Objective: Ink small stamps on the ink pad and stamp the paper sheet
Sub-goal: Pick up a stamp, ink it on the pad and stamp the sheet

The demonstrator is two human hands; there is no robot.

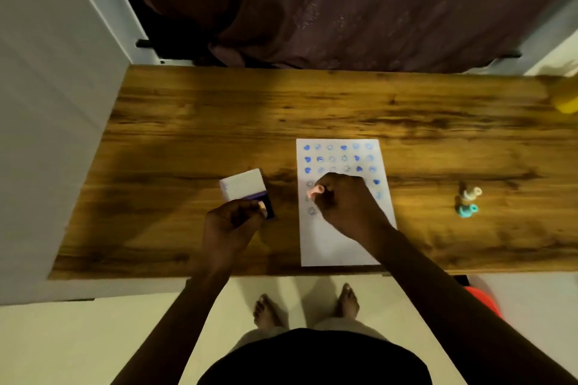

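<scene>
Fingers pinching pink stamp on paper sheet (blue prints), left hand steadying ink pad

A home room: wooden table against a dark curtain, bare feet on pale floor.

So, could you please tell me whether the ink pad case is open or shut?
Open: the ink pad has its white lid flipped up, exposing the dark pad, steadied by the left hand.
</scene>
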